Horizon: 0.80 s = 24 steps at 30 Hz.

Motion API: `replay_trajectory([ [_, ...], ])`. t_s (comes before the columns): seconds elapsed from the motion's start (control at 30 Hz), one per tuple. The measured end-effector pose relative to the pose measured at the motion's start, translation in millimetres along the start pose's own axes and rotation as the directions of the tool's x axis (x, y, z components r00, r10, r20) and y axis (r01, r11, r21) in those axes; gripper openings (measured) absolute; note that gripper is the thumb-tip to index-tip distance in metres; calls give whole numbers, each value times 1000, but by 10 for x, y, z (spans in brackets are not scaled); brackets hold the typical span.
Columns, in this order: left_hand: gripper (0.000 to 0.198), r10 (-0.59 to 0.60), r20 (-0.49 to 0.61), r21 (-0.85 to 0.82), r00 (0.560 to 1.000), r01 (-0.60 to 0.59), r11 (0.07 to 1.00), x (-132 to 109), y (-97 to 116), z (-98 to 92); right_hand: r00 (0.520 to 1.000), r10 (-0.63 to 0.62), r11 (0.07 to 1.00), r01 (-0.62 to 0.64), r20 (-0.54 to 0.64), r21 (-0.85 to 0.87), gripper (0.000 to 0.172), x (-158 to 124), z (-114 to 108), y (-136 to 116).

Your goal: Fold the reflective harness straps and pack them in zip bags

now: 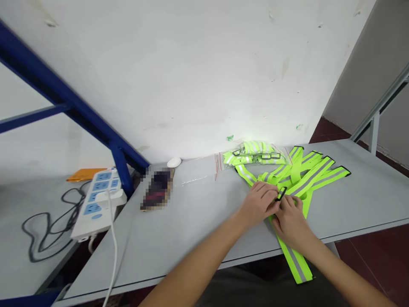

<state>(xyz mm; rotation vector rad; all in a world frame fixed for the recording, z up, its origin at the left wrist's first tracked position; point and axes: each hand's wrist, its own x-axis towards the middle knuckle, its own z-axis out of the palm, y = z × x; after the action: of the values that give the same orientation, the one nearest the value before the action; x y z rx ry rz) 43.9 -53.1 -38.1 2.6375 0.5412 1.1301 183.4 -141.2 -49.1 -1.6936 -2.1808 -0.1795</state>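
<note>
Beside a scuffed white wall (198, 85), over the grey tabletop (198, 217), left grip (260, 204) and right grip (291, 219) pinched a fluorescent strap (281, 193).

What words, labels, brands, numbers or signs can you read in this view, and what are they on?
No text can be read anywhere in view.
Yellow-green straps: no lettering visible, only grey stripes.
Filled clear bag: no readable print.
Power strip: any markings are too small to read.
Dark item at the table's left: pixelated, unreadable.
Orange packet: nothing legible.
</note>
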Motion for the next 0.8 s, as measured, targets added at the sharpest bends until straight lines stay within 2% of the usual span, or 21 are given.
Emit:
replay_trajectory([
  [0.1, 8, 40, 40, -50, 998, -38, 998, -43, 10, 53, 999, 31, 997, -32, 3, 77, 12, -19, -3, 1],
  [0.27, 17, 31, 53, -124, 998, -24, 992, -133, -18, 71, 998, 59, 961, -49, -26, 270, 13, -72, -111, 71],
  [0.37, 20, 39, 95, -137, 995, -25, 990, -138, -36, 66, 977, 107, 957, -51, -184, 286, 13, -146, -152, 202],
  [0.43, 18, 55, 108, -161, 993, -37, 986, -123, -33, 56, 948, 149, 970, -85, -281, 229, 22, -193, -151, 308],
  [0.47, 18, 62, 111, -177, 992, -42, 983, -113, -28, 46, 947, 146, 976, -91, -287, 196, 30, -209, -146, 356],
  [0.53, 17, 66, 115, -200, 991, -42, 979, -93, -14, 19, 971, 78, 989, -48, -226, 138, 39, -221, -129, 431],
  [0.63, 20, 71, 148, -200, 986, -40, 979, -75, -5, -33, 989, -63, 991, 78, -131, 106, 31, -189, -95, 476],
  [0.8, 31, 98, 232, -135, 968, -68, 989, -83, -66, -44, 987, -49, 995, 62, -155, 76, 23, -76, -55, 453],
])
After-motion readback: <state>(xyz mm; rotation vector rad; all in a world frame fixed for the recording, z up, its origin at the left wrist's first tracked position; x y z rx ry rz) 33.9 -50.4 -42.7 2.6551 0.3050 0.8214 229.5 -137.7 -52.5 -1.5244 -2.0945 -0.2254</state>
